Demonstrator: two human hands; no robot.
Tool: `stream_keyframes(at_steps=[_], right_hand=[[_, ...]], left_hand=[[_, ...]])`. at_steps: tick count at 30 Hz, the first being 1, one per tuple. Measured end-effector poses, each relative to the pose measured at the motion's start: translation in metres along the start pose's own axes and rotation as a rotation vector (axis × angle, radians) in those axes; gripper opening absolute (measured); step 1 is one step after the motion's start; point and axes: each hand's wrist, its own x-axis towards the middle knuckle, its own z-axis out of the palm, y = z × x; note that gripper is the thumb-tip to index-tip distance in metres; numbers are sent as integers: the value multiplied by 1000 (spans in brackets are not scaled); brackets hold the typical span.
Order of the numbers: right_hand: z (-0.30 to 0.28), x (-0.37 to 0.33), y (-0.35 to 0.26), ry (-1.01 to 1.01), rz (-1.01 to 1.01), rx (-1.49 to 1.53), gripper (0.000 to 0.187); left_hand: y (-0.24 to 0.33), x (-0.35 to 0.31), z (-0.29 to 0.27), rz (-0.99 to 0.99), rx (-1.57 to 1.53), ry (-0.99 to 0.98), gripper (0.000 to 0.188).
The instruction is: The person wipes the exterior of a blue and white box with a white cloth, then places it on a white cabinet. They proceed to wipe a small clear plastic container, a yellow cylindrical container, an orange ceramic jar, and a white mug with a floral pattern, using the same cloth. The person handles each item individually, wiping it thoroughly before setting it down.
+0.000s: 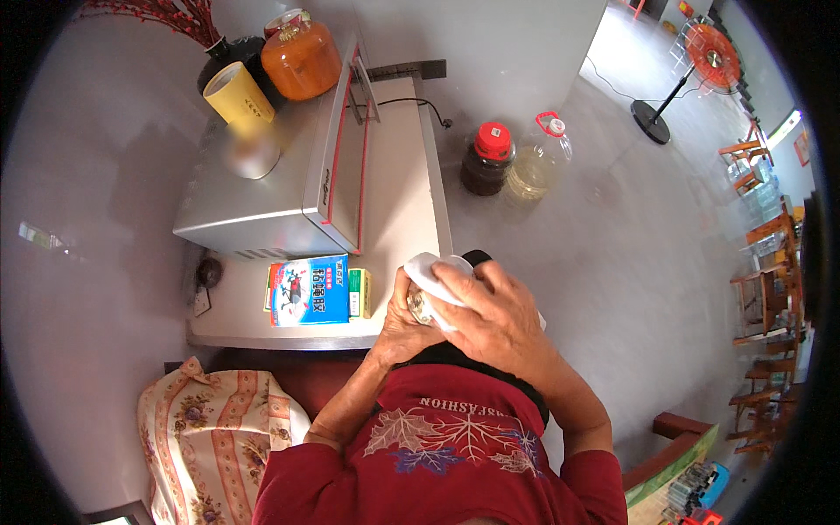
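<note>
In front of my chest my two hands are close together. My right hand (506, 322) is closed over a white cloth (425, 269), its fingers pressing the cloth from above. Wrapped round a small object with a gold-and-dark patterned surface (418, 304), my left hand (398, 331) stays just below and left of it. The cloth and the fingers cover most of that object, so its kind does not show. Left of my hands, a blue box (324, 289) lies on the white cabinet top (402, 210), beside a smaller green-and-yellow box (360, 293).
A silver appliance (254, 192) stands on the cabinet, with an orange jar (302, 59) and a yellow container (236, 94) on it. A red-lidded jar (484, 166) and a clear jug (535, 166) stand on the floor. A flowered cloth (214, 420) drapes lower left; a fan (652, 121) stands far right.
</note>
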Motion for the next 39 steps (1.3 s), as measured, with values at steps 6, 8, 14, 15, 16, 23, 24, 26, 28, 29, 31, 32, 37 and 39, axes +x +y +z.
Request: stream_keyframes(at_steps=[6, 8, 14, 15, 16, 23, 24, 26, 28, 29, 31, 32, 37, 39], right_hand=[[6, 19, 41, -211, 326, 491, 26], [11, 19, 41, -165, 539, 767, 26], [48, -6, 15, 321, 529, 969, 34], [56, -17, 11, 296, 554, 843, 39], [58, -22, 4, 251, 427, 594, 43], [66, -39, -13, 481, 374, 332, 48], [64, -40, -9, 480, 387, 398, 47], [51, -32, -9, 499, 590, 752, 42], [42, -25, -1, 462, 770, 1057, 43], [36, -22, 6, 406, 804, 1163, 45], [47, -30, 12, 365, 918, 1300, 43], [50, -34, 11, 382, 859, 1209, 42], [58, -38, -22, 366, 401, 345, 53], [54, -38, -29, 355, 305, 241, 59]], left_hand=[[8, -11, 8, 67, 74, -37, 89], [8, -10, 1, -11, -43, -46, 87], [-5, -8, -2, -122, -699, 163, 71], [-8, -6, -5, -161, -704, 200, 68], [-6, -6, -6, -194, -679, 220, 62], [-13, -10, 6, -133, -685, 119, 62], [-9, -11, 8, -129, -674, 97, 64], [-7, -13, 5, -137, -625, 45, 70], [-3, -17, 8, -95, -547, 9, 80], [1, -16, 12, -52, -491, -27, 85], [-1, -19, 11, -66, -483, 2, 90], [1, -19, 12, -80, -525, 58, 90], [-8, -15, -1, -119, -510, 205, 82], [-7, -16, -3, -136, -510, 189, 81]])
